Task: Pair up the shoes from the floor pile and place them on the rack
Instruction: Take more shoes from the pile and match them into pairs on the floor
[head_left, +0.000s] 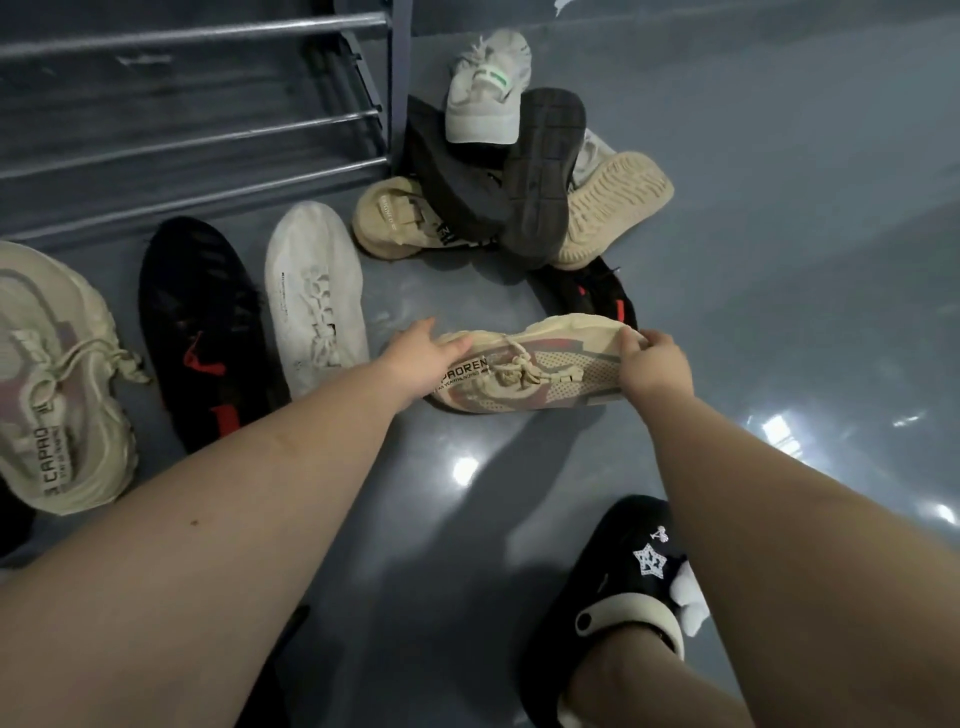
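Note:
A beige sneaker with red panels lies sideways just above the grey floor in the middle. My left hand grips its heel end and my right hand pinches its toe end. Its matching beige sneaker stands on the floor at the far left. Beside that stand a black sneaker with red marks and a white sneaker. The pile behind holds several shoes: a pale grey one on top, dark grey ones, beige ones and a black one with red. The metal rack is at the upper left.
My foot in a black slipper with a star charm stands at the lower right. The rack's upright post is right next to the pile. Glossy grey floor stretches to the right.

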